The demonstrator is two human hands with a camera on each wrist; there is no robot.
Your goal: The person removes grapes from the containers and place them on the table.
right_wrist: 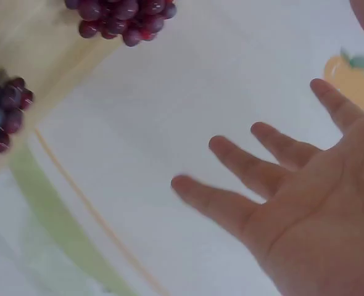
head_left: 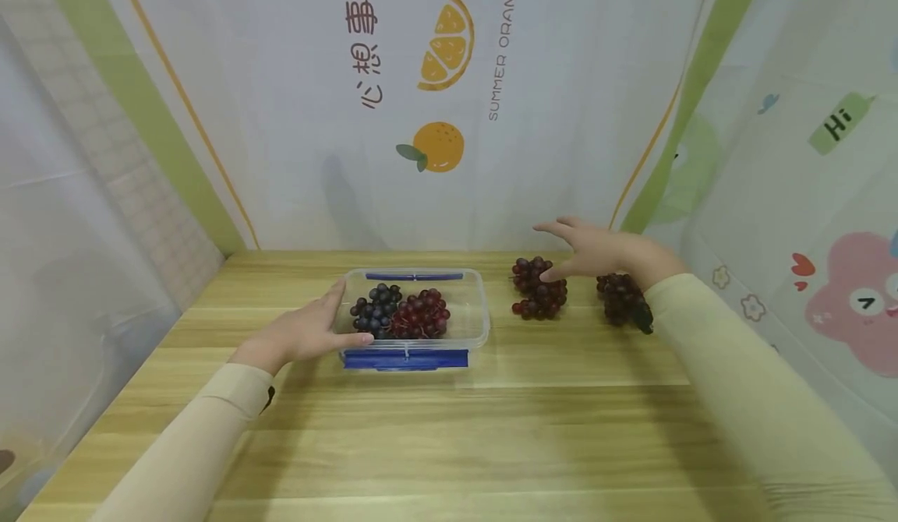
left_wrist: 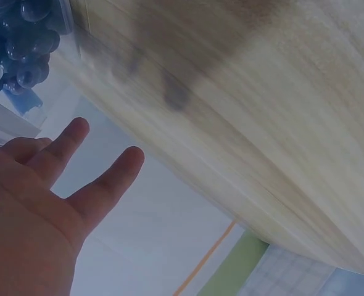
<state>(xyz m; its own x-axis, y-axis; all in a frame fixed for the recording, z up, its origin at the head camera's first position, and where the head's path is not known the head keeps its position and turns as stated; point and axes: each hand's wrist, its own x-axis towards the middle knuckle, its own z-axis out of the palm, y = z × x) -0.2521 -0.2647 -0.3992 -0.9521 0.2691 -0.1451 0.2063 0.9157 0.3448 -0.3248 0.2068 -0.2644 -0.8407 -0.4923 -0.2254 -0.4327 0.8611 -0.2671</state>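
A clear plastic food container [head_left: 463, 312] with blue clips stands on the wooden table, with a dark blue grape bunch [head_left: 375, 310] and a red grape bunch [head_left: 421, 315] inside. My left hand [head_left: 302, 335] rests against its left end, thumb along the front rim. To the right of the container lies another red grape bunch [head_left: 540, 292]. My right hand [head_left: 596, 251] hovers above it with fingers spread and nothing held, as the right wrist view also shows. Partly behind the right sleeve is a darker grape bunch [head_left: 620, 300].
The wooden table [head_left: 449, 444] meets a white printed cloth [head_left: 295, 117] at its back edge. A patterned curtain [head_left: 807, 195] hangs on the right side, and pale cloth [head_left: 56, 234] hangs on the left.
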